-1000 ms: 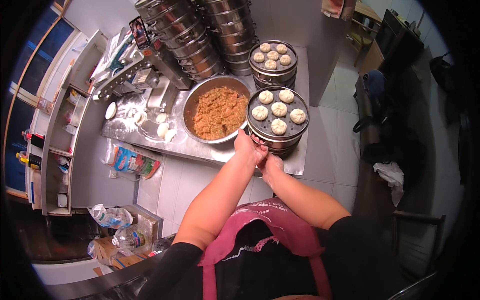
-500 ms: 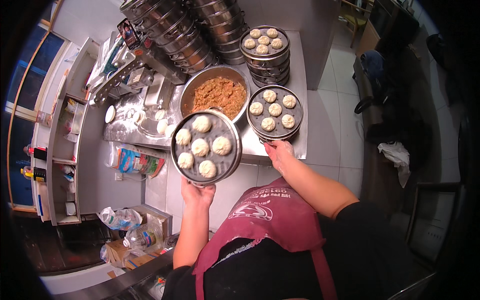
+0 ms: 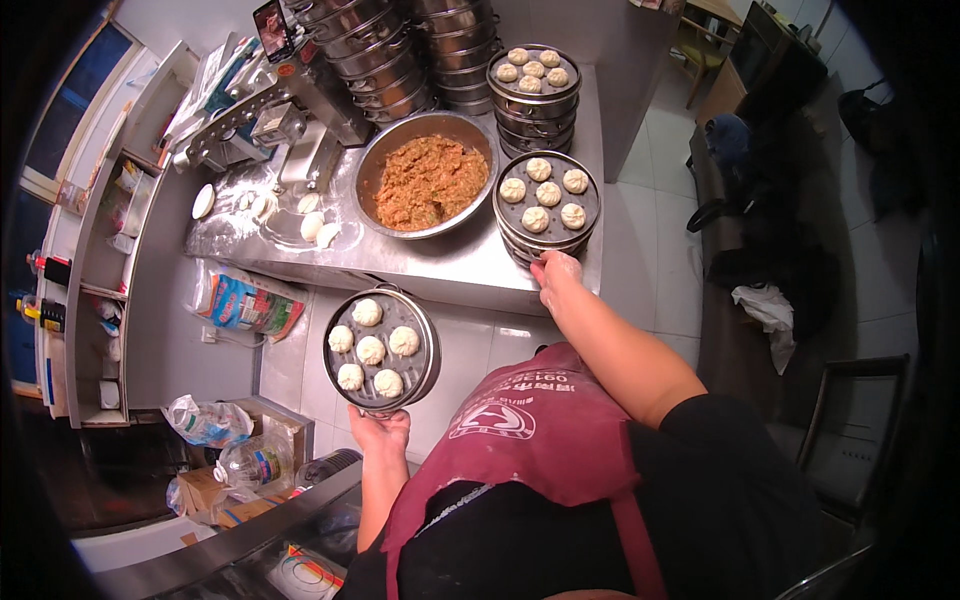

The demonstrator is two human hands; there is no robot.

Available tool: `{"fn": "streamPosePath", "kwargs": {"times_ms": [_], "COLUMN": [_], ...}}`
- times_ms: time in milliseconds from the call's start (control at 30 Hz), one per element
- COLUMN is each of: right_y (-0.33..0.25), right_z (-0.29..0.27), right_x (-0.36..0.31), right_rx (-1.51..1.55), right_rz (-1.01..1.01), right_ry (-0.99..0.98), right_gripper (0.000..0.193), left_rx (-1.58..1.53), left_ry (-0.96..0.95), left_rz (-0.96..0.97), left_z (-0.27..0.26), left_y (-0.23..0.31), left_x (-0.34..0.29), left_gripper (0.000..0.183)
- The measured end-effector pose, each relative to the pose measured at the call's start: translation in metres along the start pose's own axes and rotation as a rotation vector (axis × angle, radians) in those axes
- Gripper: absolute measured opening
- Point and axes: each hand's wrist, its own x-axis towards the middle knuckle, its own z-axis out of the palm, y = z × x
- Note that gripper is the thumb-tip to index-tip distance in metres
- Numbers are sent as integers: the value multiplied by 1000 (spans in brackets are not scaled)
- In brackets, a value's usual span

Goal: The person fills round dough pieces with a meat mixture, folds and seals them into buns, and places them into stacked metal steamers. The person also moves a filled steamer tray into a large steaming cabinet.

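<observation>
My left hand [image 3: 380, 430] holds a round metal steamer tray [image 3: 416, 375] by its near edge, out over the floor in front of the counter. Several pleated buns [image 3: 370, 350] sit spaced apart on its dark perforated base. With its fingers at the near rim, my right hand [image 3: 558, 272] grips a second steamer tray [image 3: 556, 229] on the counter's right side. That tray tops a short stack and carries several buns [image 3: 548, 194] too. Its thumb shows; the fingers underneath are partly hidden.
A wide metal bowl of reddish-brown filling [image 3: 430, 182] stands on the steel counter [image 3: 440, 262]. Behind it rise tall steamer stacks [image 3: 365, 60], and another bun-topped stack [image 3: 535, 110] stands back right. Floury dough pieces [image 3: 312, 226] lie left. Boxes and bottles [image 3: 255, 460] crowd the lower left.
My left hand has brought its steamer tray down and toward me, away from the bowl and off the counter's edge. My right hand stays at the other tray.
</observation>
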Motion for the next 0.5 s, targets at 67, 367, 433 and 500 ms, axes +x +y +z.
{"fn": "streamPosePath", "kwargs": {"times_ms": [67,367,433,500], "right_y": [2,8,5,1], "right_z": [2,-1,-1,-1], "right_x": [2,23,22,20], "right_rx": [65,-5,-15,-93], "right_rz": [-2,11,-27,-34], "right_ry": [-15,-89,-73,-22], "right_gripper": [23,21,15,11], "left_rx": [3,35,22,-7], "left_ry": [38,-53,-62,-40], "left_rz": [15,-2,-13,-16], "left_z": [-10,-54,-61,-66], "left_y": [2,19,21,22], "left_x": [1,3,-1,-4], "left_gripper": [38,42,44,45]}}
